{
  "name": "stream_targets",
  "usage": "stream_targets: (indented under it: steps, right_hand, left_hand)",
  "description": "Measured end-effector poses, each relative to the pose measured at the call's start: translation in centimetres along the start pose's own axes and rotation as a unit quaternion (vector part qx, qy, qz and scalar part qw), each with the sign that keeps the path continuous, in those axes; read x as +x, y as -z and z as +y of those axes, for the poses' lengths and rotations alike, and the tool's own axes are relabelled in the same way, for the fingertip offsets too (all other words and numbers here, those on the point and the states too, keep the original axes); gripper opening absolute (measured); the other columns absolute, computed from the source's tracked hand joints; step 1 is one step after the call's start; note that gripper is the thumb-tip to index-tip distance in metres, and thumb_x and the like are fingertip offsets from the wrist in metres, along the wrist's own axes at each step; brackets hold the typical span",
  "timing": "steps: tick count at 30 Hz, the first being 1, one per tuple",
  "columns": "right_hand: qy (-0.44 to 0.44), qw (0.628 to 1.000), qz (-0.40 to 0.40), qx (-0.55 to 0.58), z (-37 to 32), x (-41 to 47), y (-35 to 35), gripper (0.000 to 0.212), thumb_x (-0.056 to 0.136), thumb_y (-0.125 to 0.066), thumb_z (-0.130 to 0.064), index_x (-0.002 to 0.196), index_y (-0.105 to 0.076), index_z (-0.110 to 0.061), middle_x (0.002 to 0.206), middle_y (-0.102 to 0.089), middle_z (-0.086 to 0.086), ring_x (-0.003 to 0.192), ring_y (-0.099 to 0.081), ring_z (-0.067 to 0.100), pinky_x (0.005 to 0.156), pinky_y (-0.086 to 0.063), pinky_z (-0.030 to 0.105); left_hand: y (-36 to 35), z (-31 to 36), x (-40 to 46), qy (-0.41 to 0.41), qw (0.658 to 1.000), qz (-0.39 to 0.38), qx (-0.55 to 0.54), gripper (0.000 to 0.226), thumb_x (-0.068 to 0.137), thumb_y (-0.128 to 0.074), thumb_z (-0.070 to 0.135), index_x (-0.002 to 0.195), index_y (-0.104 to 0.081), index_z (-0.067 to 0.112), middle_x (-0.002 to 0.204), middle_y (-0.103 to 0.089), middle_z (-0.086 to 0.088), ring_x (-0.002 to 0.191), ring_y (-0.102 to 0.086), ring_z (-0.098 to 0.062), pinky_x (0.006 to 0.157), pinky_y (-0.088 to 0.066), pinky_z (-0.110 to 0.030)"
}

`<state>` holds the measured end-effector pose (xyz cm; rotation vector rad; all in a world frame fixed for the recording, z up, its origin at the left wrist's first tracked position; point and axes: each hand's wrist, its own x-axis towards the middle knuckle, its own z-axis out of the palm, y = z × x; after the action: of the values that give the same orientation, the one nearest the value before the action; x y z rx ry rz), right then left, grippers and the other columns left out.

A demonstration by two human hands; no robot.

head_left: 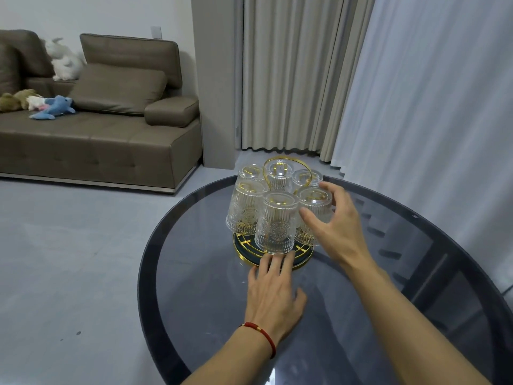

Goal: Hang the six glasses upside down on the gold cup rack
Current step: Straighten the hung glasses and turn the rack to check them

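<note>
The gold cup rack [302,252] stands on the round dark glass table [211,273], with a gold loop handle on top. Several clear ribbed glasses hang upside down on its arms; the nearest one [276,222] faces me. My right hand [337,223] curls around the front right glass [311,207], thumb and fingers touching its sides. My left hand [273,293] lies flat on the table, its fingertips touching the rack's round base at the front.
A brown sofa [97,134] with plush toys stands at the back left on a grey floor. Beige and white curtains [388,79] hang behind the table. The table's rim curves close on the left.
</note>
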<state>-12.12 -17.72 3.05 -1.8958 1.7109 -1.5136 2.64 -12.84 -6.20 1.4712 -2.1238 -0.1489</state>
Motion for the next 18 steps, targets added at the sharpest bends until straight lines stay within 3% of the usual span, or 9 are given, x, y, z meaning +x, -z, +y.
stream_targets:
  steps: [8, 13, 18]
  right_hand:
    - [0.019, 1.000, -0.007, -0.018, 0.0, 0.1, 1.6, 0.063, 0.082, -0.082, -0.033, 0.138, -0.055, -0.025, 0.131, -0.059, -0.006, 0.119, -0.054, 0.009, 0.103, -0.046, 0.029]
    - [0.019, 0.999, -0.016, -0.025, 0.3, 0.0, 2.3, 0.050, 0.083, -0.082, -0.036, 0.129, -0.063, -0.033, 0.123, -0.058, -0.008, 0.111, -0.053, 0.006, 0.100, -0.044, 0.029]
    - [0.025, 0.998, -0.031, -0.049, 0.4, 0.2, 2.8, 0.048, 0.084, -0.081, -0.039, 0.129, -0.067, -0.028, 0.126, -0.061, -0.003, 0.112, -0.054, 0.006, 0.097, -0.038, 0.022]
  left_hand:
    - [-0.5, -0.1, -0.5, -0.002, 0.999, -0.017, 0.045, 0.070, 0.090, -0.049, 0.045, 0.153, -0.028, 0.022, 0.153, -0.035, 0.000, 0.143, -0.023, -0.022, 0.115, -0.030, -0.047]
    - [-0.5, -0.1, -0.5, 0.004, 0.999, -0.018, 0.045, 0.069, 0.090, -0.050, 0.042, 0.153, -0.030, 0.022, 0.152, -0.036, -0.001, 0.142, -0.026, -0.023, 0.115, -0.030, -0.048]
    - [-0.5, -0.2, -0.5, 0.004, 0.999, -0.016, 0.047, 0.068, 0.091, -0.048, 0.043, 0.153, -0.029, 0.023, 0.153, -0.035, -0.001, 0.143, -0.023, -0.023, 0.115, -0.029, -0.047]
